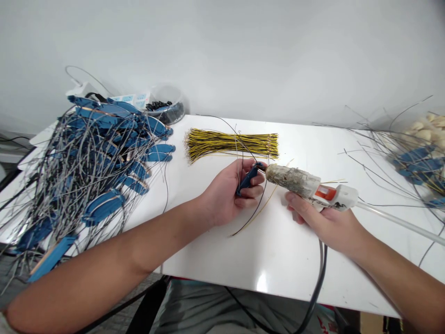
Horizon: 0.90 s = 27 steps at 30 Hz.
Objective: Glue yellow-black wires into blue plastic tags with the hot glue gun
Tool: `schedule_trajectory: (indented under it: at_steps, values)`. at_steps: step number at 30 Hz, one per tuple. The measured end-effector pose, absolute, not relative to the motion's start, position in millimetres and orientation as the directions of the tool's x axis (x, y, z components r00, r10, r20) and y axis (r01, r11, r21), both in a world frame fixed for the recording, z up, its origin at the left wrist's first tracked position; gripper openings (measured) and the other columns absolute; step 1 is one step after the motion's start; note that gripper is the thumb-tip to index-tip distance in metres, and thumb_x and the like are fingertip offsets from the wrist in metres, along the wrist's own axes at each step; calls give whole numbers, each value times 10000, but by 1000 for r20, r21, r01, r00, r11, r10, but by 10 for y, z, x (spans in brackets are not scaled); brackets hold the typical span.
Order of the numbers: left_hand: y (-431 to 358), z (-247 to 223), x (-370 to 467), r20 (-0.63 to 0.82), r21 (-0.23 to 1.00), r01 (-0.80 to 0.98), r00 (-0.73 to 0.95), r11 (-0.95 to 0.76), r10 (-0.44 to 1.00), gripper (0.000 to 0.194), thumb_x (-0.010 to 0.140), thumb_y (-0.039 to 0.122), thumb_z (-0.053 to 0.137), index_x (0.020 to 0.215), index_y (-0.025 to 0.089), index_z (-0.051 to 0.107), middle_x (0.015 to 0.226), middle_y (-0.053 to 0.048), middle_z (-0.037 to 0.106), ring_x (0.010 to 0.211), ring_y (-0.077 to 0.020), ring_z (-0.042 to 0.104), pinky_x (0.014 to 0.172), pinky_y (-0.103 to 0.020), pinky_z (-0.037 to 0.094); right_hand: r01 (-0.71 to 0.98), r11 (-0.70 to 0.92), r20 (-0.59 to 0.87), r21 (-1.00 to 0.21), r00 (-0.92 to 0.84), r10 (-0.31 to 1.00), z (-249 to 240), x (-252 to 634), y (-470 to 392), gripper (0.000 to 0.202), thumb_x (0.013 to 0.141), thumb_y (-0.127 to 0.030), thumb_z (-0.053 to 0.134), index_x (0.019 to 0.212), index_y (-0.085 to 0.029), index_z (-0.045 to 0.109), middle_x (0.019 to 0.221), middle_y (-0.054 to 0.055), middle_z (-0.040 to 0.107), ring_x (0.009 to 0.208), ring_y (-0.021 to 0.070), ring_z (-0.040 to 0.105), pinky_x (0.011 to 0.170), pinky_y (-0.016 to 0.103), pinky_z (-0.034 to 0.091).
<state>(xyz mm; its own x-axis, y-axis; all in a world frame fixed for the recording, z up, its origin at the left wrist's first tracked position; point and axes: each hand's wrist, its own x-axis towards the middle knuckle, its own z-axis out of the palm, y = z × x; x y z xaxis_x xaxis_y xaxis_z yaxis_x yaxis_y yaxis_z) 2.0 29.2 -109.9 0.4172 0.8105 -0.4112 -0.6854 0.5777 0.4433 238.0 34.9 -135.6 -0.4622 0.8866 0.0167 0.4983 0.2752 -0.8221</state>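
In my left hand (pixel 233 192) is a small blue plastic part (pixel 248 180) with thin dark wires trailing from it, fingers closed around it. My right hand (pixel 314 218) grips a hot glue gun (pixel 294 181) with a dirty, crusted front, a white body and an orange switch. The gun's nozzle points left and meets the upper end of the blue part; whether they touch is hard to tell. A clear glue stick (pixel 392 217) sticks out of the gun's rear. Black and yellow wires hang below the part, between my hands.
Behind my hands lies a bundle of yellow and black wires (pixel 232 144). Many wired blue parts (pixel 104 206) are heaped at left, near a clear tub (pixel 170 104) of black pieces. More wired parts (pixel 420 160) lie at right. The gun's black cord (pixel 317 297) drops over the table's front edge.
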Motion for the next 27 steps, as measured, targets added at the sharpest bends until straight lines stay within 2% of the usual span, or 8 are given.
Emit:
schedule_trajectory:
  at_steps: [3, 9, 14, 19, 27]
  values:
    - [290, -1098, 22, -410, 447, -680, 422, 581, 809, 175, 965, 252, 519, 841, 141, 572, 721, 34, 312, 482, -59, 222, 337, -111, 160, 502, 279, 19, -819, -461, 887, -1349, 2373, 348, 358, 1059, -510, 588, 844, -234, 658, 615, -8, 618, 569, 152, 605, 551, 314, 472]
    - [284, -1094, 22, -412, 449, -680, 419, 580, 809, 170, 970, 256, 511, 860, 141, 573, 729, 34, 311, 487, -60, 219, 339, -113, 152, 488, 278, 19, -827, -471, 882, -1335, 2358, 355, 400, 1064, -498, 586, 771, -226, 603, 620, -6, 612, 569, 143, 604, 541, 300, 464]
    - [287, -1094, 15, -411, 442, -679, 428, 587, 805, 148, 968, 256, 519, 876, 148, 560, 724, 37, 314, 486, -62, 217, 342, -116, 146, 477, 276, 16, -834, -480, 877, -1308, 2353, 349, 376, 1074, -493, 566, 819, -223, 623, 622, -8, 606, 588, 144, 603, 557, 294, 464]
    - [294, -1104, 5, -405, 446, -676, 432, 586, 806, 106, 951, 239, 533, 891, 152, 544, 727, 41, 311, 490, -61, 212, 348, -118, 121, 472, 244, -8, -847, -471, 882, -1333, 2371, 348, 460, 1060, -512, 585, 709, -215, 564, 610, 5, 604, 587, 149, 599, 560, 299, 465]
    - [297, -1117, -1, -403, 449, -674, 433, 586, 806, 144, 971, 255, 520, 874, 149, 532, 732, 38, 323, 495, -59, 221, 350, -118, 129, 458, 267, 6, -848, -496, 868, -1330, 2353, 359, 448, 1070, -497, 566, 722, -215, 564, 608, 6, 595, 580, 148, 589, 549, 299, 455]
